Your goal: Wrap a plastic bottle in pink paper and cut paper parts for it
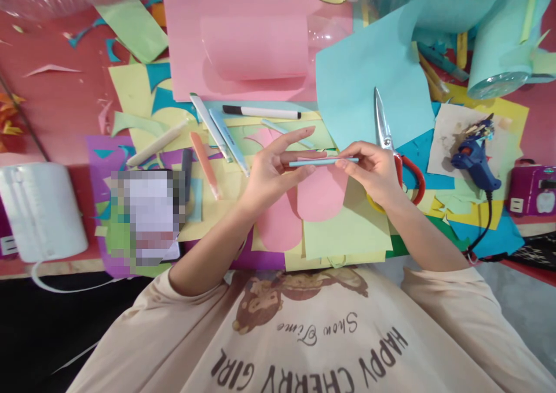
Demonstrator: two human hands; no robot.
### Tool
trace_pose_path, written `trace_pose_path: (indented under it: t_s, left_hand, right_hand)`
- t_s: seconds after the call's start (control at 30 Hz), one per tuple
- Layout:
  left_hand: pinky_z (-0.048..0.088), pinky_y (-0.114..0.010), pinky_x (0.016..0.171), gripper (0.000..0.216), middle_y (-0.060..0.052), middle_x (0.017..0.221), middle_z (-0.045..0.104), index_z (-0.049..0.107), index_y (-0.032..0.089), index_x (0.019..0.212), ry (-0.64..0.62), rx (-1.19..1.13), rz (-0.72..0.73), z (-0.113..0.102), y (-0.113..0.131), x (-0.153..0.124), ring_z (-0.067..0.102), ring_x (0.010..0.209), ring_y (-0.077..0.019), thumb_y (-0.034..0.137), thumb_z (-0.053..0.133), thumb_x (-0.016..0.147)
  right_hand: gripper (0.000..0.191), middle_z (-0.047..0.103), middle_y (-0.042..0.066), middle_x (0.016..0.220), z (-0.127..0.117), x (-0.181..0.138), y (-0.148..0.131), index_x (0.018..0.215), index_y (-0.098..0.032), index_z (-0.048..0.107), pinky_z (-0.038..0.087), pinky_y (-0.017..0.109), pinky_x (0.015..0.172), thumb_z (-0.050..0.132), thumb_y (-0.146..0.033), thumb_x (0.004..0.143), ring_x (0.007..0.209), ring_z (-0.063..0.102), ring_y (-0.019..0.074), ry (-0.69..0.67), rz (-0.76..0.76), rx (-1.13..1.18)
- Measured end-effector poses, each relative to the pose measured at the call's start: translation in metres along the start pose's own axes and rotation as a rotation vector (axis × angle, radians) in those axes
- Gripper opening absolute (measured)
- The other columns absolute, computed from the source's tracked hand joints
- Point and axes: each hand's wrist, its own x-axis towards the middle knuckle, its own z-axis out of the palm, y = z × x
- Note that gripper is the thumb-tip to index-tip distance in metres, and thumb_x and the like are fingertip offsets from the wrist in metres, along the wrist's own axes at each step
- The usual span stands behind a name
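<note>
A narrow light-blue paper strip [325, 162] is stretched level between both hands, in front of my body. My left hand [278, 164] pinches its left end between thumb and fingers, with the index finger pointing out. At the other end, my right hand [372, 167] grips the strip between thumb and fingertips. Just beneath lies a rounded pink paper piece [321, 193], with a second pink piece [280, 225] to its left. Red-handled scissors [383, 121] lie beside my right hand, their handles partly hidden by it.
A blue glue gun [475, 161] rests on paper at the right. Markers, including a white one with a black cap [263, 112], lie beyond my left hand. A pink-wrapped bottle [260, 48] lies at the back. A phone [152, 216] and a white pouch [43, 210] are at left.
</note>
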Motion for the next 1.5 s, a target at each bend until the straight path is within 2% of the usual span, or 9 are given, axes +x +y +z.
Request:
trace_pose_path:
  t_s: [0.47,0.63,0.83,1.1,1.33,1.5]
  left_hand:
    - [0.059,-0.032,0.085,0.051,-0.009,0.107,0.074,0.065,0.021,0.118,0.064,0.051,0.018,0.0038,-0.0007,0.0009,0.070,0.102,-0.0257,0.042,0.076,0.072]
    - [0.059,-0.030,0.084,0.052,-0.008,0.105,0.074,0.063,0.022,0.119,0.035,0.010,0.045,0.0024,-0.0020,0.0033,0.070,0.102,-0.0234,0.038,0.078,0.072]
    - [0.059,-0.023,0.069,0.023,-0.007,0.089,0.077,0.076,0.018,0.085,0.087,0.131,0.045,0.0021,0.0001,0.0063,0.072,0.081,-0.0179,0.036,0.078,0.071]
    - [0.055,-0.019,0.057,0.012,-0.003,0.074,0.075,0.078,0.020,0.080,0.161,0.120,0.082,0.0049,-0.0001,0.0056,0.069,0.068,-0.0142,0.025,0.080,0.068]
    - [0.053,-0.019,0.053,0.013,-0.002,0.067,0.072,0.078,0.020,0.077,0.164,0.137,0.108,0.0043,-0.0037,0.0070,0.067,0.063,-0.0133,0.029,0.081,0.068]
    - [0.054,-0.020,0.056,0.014,-0.003,0.071,0.075,0.077,0.019,0.075,0.157,0.155,0.135,0.0030,-0.0038,0.0073,0.068,0.064,-0.0136,0.031,0.080,0.068]
  right_hand:
    - [0.009,0.072,-0.003,0.082,-0.0019,0.0000,0.0044,0.086,-0.025,0.073,0.049,0.022,0.063,0.071,-0.032,0.080,0.073,0.063,0.0100,-0.031,-0.008,0.068]
    - [0.012,0.071,-0.002,0.081,-0.0022,0.0010,0.0033,0.084,-0.023,0.073,0.049,0.022,0.060,0.072,-0.034,0.078,0.069,0.062,0.0101,-0.011,0.010,0.045]
    - [0.012,0.070,-0.002,0.081,-0.0020,0.0027,-0.0016,0.083,-0.022,0.072,0.050,0.022,0.062,0.073,-0.033,0.078,0.072,0.062,0.0103,0.000,0.031,0.085]
    - [0.019,0.066,-0.002,0.070,-0.0021,0.0010,0.0018,0.080,-0.023,0.073,0.044,0.022,0.055,0.074,-0.041,0.075,0.061,0.056,0.0093,0.022,0.111,0.067]
    - [0.019,0.068,-0.001,0.072,-0.0018,0.0005,0.0015,0.081,-0.023,0.075,0.044,0.022,0.054,0.075,-0.041,0.075,0.061,0.056,0.0093,0.040,0.089,0.056]
    - [0.020,0.069,-0.001,0.072,-0.0015,0.0009,0.0012,0.081,-0.023,0.075,0.046,0.023,0.054,0.075,-0.042,0.074,0.062,0.057,0.0101,0.045,0.092,0.050]
